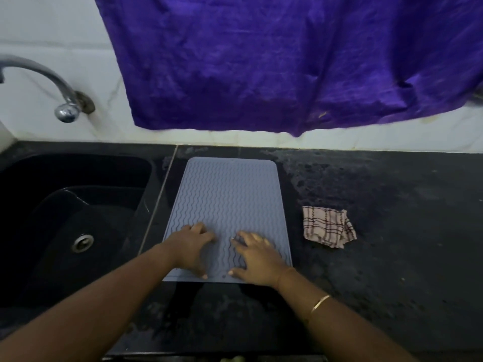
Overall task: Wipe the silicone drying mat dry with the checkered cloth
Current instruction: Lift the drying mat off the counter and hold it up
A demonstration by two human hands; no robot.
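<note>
A grey-blue silicone drying mat [224, 194] with wavy ridges lies flat on the dark counter, its long side running away from me. My left hand [189, 248] and my right hand [257, 257] both rest palm down on the mat's near end, fingers spread, holding nothing. The checkered cloth [326, 227], beige with dark lines, lies crumpled on the counter to the right of the mat, apart from both hands.
A black sink [65, 210] with a metal drain sits left of the mat, under a chrome tap [62, 105]. A purple cloth [287, 61] hangs over the white tiled wall behind. The black counter [392, 231] stretches to the right.
</note>
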